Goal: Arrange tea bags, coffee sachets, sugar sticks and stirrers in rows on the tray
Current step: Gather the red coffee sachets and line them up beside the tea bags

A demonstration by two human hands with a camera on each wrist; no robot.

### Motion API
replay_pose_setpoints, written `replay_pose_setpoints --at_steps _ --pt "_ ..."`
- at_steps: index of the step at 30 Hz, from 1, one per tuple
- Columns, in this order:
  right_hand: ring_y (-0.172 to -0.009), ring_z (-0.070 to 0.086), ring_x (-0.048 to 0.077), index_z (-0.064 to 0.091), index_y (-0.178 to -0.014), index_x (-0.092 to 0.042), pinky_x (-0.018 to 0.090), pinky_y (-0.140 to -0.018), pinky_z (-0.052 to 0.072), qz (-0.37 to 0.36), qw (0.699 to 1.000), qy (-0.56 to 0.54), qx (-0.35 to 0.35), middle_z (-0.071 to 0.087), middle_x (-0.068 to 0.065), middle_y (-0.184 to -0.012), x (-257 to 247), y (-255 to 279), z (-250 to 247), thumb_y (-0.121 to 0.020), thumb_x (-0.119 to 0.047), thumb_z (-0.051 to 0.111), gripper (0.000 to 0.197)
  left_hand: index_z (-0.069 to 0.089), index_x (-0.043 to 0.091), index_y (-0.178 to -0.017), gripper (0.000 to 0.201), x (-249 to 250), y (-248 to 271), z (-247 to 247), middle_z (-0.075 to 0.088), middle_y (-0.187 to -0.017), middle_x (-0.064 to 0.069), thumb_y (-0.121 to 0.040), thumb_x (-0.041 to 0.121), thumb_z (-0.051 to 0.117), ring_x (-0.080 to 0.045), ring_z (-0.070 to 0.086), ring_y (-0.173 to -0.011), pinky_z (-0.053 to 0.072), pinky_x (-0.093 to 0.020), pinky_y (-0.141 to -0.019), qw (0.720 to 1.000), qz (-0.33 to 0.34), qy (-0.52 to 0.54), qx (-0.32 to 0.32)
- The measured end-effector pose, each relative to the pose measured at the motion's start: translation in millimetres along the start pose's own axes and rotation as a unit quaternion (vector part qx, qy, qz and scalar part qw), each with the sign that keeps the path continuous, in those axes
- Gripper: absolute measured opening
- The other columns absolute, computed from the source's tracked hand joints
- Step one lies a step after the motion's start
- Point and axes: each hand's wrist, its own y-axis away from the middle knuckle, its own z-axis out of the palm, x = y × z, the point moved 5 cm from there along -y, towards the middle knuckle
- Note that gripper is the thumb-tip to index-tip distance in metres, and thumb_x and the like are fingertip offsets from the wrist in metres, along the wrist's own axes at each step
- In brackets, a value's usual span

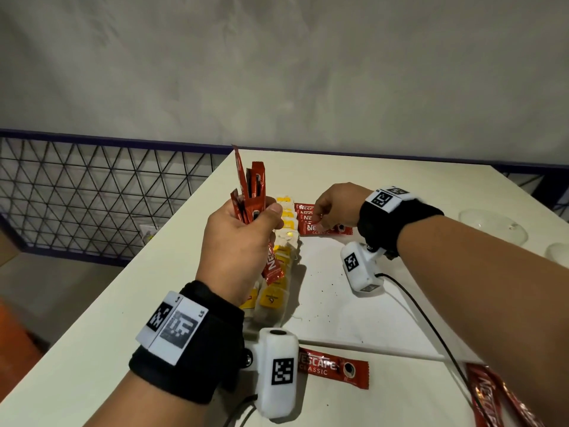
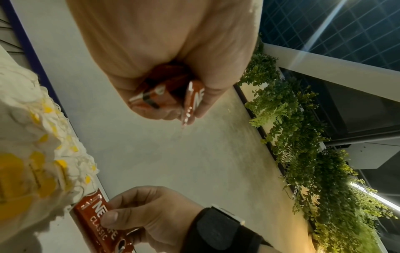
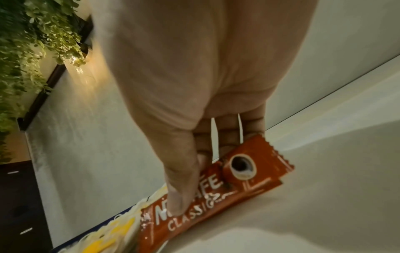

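A bunch of red sachets (image 1: pixel 251 195) is gripped upright in the left hand (image 1: pixel 238 241), fingers and thumb curled tight round it, at about ten o'clock from the tray (image 1: pixel 332 303) centre. Just right of it, a row of tea bags (image 1: pixel 281 263) is laid from six towards twelve o'clock. At about one o'clock the nearest sachet (image 1: pixel 326 230) of a short overlapping row is pinched by the right hand (image 1: pixel 337 204), thumb (image 3: pixel 179 196) pressed on top, and two more sachets (image 1: pixel 334 368) are left off the tray at five o'clock.

We see red sachets (image 1: pixel 324 229) with white lettering and a dark coffee-cup picture. The tea bags (image 1: pixel 284 241) are white with yellow tags. Our wristbands (image 1: pixel 397 223) are black, carrying white tags with black square patterns. The tray (image 1: pixel 354 306) is white; the far wall (image 1: pixel 277 72) is mottled grey.
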Motion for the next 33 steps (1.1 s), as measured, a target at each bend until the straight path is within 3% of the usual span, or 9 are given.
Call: replay_pose_setpoints --at_steps 6,13,19,24,29,33 --pt "-0.089 0.057 0.013 0.070 -0.108 -0.024 0.024 -0.074 0.041 -0.009 1.000 0.017 0.003 0.066 -0.005 -0.105 -5.9 -9.0 2.5 -0.081 -0.031 0.075 0.029 0.069 0.018 -0.088 0.001 -2.0 -1.3 -1.2 0.068 -0.067 0.005 -0.089 0.017 0.068 -0.017 0.063 -0.072 0.052 -0.032 -0.071 1.000 0.000 -0.010 0.002" --pt "-0.085 0.056 0.014 0.070 -0.100 -0.021 0.025 -0.072 0.040 -0.010 1.000 0.028 0.004 0.064 -0.006 -0.095 -7.1 -15.7 4.9 -0.079 -0.028 0.077 0.024 0.069 0.019 -0.087 0.004 -2.2 -0.7 0.3 0.068 -0.069 0.004 -0.089 0.016 0.067 -0.018 0.063 -0.074 0.051 -0.032 -0.071 1.000 -0.003 -0.008 -0.003" --pt "-0.082 0.057 0.016 0.065 -0.091 -0.017 0.022 -0.056 0.038 -0.007 0.999 0.039 0.008 0.066 -0.002 -0.092 -6.8 -19.5 6.2 -0.078 -0.027 0.077 0.020 0.068 0.018 -0.089 0.001 -3.4 -1.5 0.3 0.068 -0.067 0.006 -0.089 0.018 0.067 -0.016 0.064 -0.073 0.049 -0.033 -0.071 1.000 -0.007 -0.005 -0.001" --pt "-0.082 0.057 0.014 0.067 -0.096 -0.015 0.020 -0.055 0.038 -0.008 0.999 0.032 0.011 0.067 -0.002 -0.095 -5.8 -20.7 6.3 -0.080 -0.027 0.076 0.022 0.069 0.019 -0.088 0.003 -3.6 -0.8 0.4 0.068 -0.067 0.004 -0.090 0.020 0.067 -0.017 0.061 -0.069 0.049 -0.035 -0.071 1.000 -0.015 -0.005 -0.007" --pt "-0.078 0.054 0.013 0.066 -0.090 -0.015 0.021 -0.055 0.036 -0.017 0.998 -0.007 0.058 0.060 -0.008 -0.080 -3.3 -2.9 -13.8 -0.081 -0.026 0.075 0.017 0.067 0.014 -0.089 0.007 -5.1 0.8 3.5 0.066 -0.067 -0.001 -0.091 0.020 0.065 -0.015 0.056 -0.058 0.045 -0.031 -0.061 0.998 -0.053 0.022 -0.026" --pt "-0.070 0.053 0.005 0.065 -0.086 -0.021 0.021 -0.059 0.038 -0.040 0.983 -0.110 0.144 0.061 -0.010 -0.081 -8.5 33.1 -41.1 -0.087 -0.037 0.067 0.016 0.065 0.001 -0.103 0.023 -7.0 5.8 12.7 0.060 -0.066 -0.003 -0.093 0.021 0.061 -0.016 0.049 -0.051 0.042 -0.025 -0.049 0.989 -0.099 0.061 -0.092"
